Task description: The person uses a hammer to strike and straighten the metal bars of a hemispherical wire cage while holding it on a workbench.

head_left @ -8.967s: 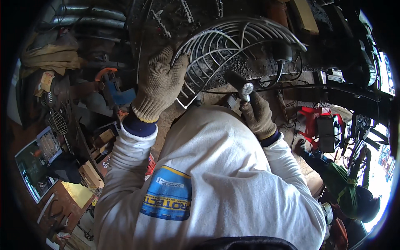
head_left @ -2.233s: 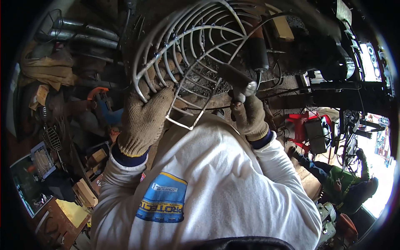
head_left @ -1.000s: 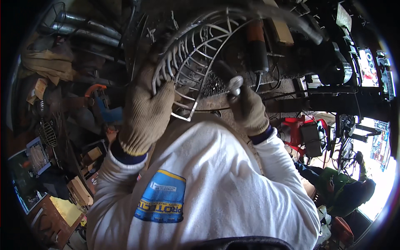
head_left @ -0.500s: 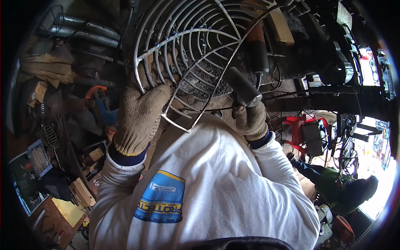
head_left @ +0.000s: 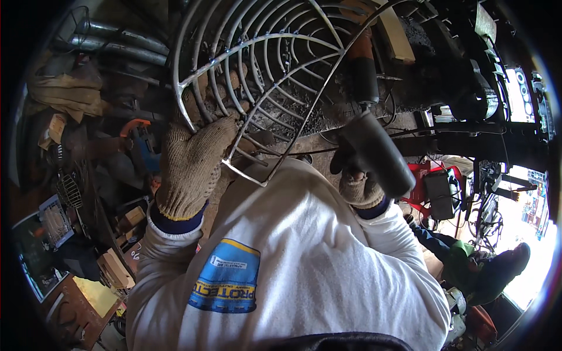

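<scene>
Concentric curved bars and straight spokes make up a metal rod grille [head_left: 266,64] at the top middle. My left hand [head_left: 196,158], in a brown knitted glove, is closed around the grille's near left end. To the right of the grille, my gloved right hand [head_left: 360,187] grips a hammer [head_left: 380,155] with a thick, dark cylindrical head. The head is raised toward the camera and covers part of that hand; most of the handle is hidden. Just beyond it, an orange and black power tool [head_left: 364,70] lies on the dark workbench [head_left: 328,126].
A pale wooden block [head_left: 395,35] rests at the back right. Metal pipes [head_left: 117,41], a brown cloth [head_left: 67,93] and an orange clamp-like part [head_left: 134,127] crowd the left. A red chair [head_left: 417,181] stands at the right, and beyond it another person [head_left: 492,269] is bent over.
The hammer has come up closer to the camera and to the right. My left hand and the grille have shifted slightly left. The other person has moved a little.
</scene>
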Motion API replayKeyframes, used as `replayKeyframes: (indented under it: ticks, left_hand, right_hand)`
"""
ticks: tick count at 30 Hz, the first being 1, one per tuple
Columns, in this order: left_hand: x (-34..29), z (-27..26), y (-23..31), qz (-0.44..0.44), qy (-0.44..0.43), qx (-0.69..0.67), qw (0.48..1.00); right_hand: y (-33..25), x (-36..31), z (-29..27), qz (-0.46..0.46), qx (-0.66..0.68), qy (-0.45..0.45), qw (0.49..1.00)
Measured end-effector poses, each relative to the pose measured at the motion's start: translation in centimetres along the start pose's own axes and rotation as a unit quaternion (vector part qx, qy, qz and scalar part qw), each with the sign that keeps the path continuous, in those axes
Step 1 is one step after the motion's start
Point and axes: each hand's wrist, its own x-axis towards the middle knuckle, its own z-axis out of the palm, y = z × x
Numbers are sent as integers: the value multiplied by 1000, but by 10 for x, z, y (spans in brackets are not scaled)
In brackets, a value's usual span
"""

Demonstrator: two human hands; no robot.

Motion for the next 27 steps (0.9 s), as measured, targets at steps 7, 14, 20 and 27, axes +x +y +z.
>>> replayKeyframes:
  ticks: [7,14,20,27]
  left_hand:
    - [-1,-7,6,-42,2,-78,996]
    - [2,-71,-44,73,-38,138,987]
    - [-4,-71,-44,-65,38,54,996]
    - [-5,-59,-40,-21,30,69,997]
  right_hand:
    - [-22,16,10,-218,56,194,955]
    - [-33,17,7,-53,109,170,978]
    - [-48,19,8,-85,113,138,980]
    - [-60,22,12,-57,205,99,972]
